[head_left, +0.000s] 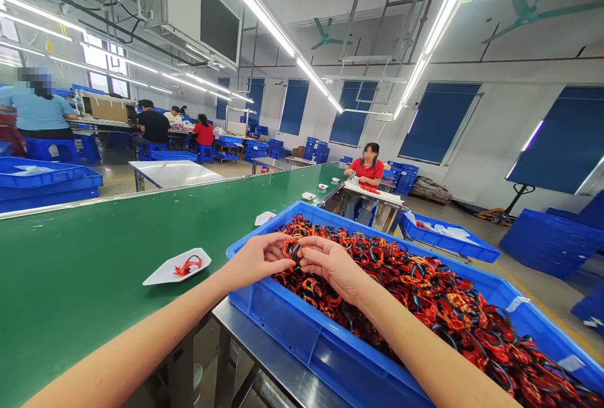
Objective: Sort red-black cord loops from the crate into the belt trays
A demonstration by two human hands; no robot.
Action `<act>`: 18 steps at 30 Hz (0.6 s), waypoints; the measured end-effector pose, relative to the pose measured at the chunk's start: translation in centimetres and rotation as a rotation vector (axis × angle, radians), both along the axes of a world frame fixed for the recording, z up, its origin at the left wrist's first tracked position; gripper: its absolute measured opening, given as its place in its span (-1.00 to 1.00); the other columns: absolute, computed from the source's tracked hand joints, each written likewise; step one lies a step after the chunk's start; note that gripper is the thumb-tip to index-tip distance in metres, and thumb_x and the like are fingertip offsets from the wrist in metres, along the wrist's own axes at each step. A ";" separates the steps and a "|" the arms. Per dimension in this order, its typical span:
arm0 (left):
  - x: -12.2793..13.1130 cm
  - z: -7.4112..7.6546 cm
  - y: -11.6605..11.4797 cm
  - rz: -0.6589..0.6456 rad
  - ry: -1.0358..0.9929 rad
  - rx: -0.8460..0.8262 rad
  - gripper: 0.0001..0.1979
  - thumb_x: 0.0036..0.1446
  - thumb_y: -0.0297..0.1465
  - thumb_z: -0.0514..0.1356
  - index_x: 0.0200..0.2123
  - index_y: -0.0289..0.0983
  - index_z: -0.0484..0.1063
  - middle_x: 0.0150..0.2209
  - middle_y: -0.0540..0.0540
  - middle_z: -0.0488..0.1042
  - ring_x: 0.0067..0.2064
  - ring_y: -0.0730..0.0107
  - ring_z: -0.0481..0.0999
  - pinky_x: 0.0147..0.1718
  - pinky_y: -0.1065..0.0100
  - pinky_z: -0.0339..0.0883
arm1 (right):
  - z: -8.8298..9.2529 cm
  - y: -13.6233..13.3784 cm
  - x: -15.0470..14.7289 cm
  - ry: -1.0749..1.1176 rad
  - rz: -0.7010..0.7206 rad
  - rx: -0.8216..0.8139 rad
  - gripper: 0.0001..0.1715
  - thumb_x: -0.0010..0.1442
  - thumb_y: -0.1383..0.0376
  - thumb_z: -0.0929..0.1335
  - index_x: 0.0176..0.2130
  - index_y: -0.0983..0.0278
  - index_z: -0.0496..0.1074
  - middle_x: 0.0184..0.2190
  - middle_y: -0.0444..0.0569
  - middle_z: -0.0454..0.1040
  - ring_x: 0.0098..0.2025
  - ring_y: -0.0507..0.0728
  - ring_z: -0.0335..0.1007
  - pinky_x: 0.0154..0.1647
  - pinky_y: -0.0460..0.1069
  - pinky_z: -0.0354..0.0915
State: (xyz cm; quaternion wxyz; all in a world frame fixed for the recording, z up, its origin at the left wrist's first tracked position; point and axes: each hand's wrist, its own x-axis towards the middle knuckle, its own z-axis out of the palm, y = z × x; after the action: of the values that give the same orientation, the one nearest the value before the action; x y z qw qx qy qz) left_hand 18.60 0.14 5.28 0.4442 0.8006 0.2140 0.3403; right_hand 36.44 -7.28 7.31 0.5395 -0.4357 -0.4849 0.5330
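Observation:
My left hand (259, 261) and my right hand (333, 264) meet over the near left end of a large blue bin (283, 313). Between their fingertips is a small red, orange and black looped piece (291, 249), which both hands pinch. Its exact kind cannot be made out. Heaped in the bin are many similar looped pieces (425, 294) in red, orange and black. To the left, a white tray (163, 271) lies on the green conveyor belt (94, 269), with a red looped piece (187, 265) in it.
More white trays (264, 218) sit farther along the belt. The bin stands on a metal table (264, 339). Across from me, a person in red (370, 169) sits at a small table. Another blue bin (448, 238) stands at right, and other people work at back left.

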 end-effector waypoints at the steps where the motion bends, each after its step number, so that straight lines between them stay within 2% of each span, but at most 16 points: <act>1: 0.0 0.0 0.0 0.003 0.004 0.002 -0.52 -0.03 -0.24 0.26 -0.03 -0.27 0.35 -0.42 0.00 0.48 -0.39 0.42 0.45 -0.39 0.40 0.38 | 0.0 0.0 0.0 -0.009 0.000 0.001 -0.60 -0.10 0.23 0.50 -0.23 0.30 0.44 -0.35 -0.07 0.52 -0.43 -0.04 0.42 -0.29 -0.09 0.36; 10: 0.1 0.0 -0.1 0.047 0.037 0.043 -0.52 -0.04 -0.17 0.25 -0.06 -0.26 0.38 -0.45 0.00 0.46 -0.44 0.43 0.42 -0.42 0.38 0.36 | -0.4 0.3 0.2 -0.055 -0.025 -0.005 -0.62 -0.09 0.22 0.50 -0.26 0.31 0.44 -0.37 -0.06 0.52 -0.42 -0.02 0.44 -0.31 -0.10 0.38; 14: 0.1 -0.3 -0.1 0.093 -0.025 0.123 -0.51 -0.06 -0.20 0.27 -0.05 -0.24 0.35 -0.38 -0.01 0.46 -0.40 0.41 0.42 -0.38 0.37 0.35 | -0.9 0.6 0.2 -0.084 -0.056 0.000 -0.66 -0.09 0.23 0.49 -0.28 0.31 0.46 -0.36 -0.04 0.52 -0.39 0.01 0.48 -0.32 -0.09 0.40; 18: 0.1 -0.6 0.0 0.141 -0.051 0.177 -0.58 -0.03 -0.26 0.26 -0.07 -0.23 0.34 -0.36 0.01 0.42 -0.41 0.43 0.39 -0.36 0.35 0.34 | -0.9 0.7 0.0 -0.125 -0.088 -0.013 -0.65 -0.03 0.19 0.46 -0.23 0.31 0.47 -0.30 0.00 0.52 -0.35 0.03 0.49 -0.33 -0.08 0.41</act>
State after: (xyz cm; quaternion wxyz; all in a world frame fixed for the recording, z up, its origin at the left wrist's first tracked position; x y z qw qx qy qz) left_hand 18.71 0.19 4.64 0.3520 0.8109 0.2273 0.4085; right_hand 36.43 -6.62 6.37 0.5283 -0.4926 -0.4945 0.4834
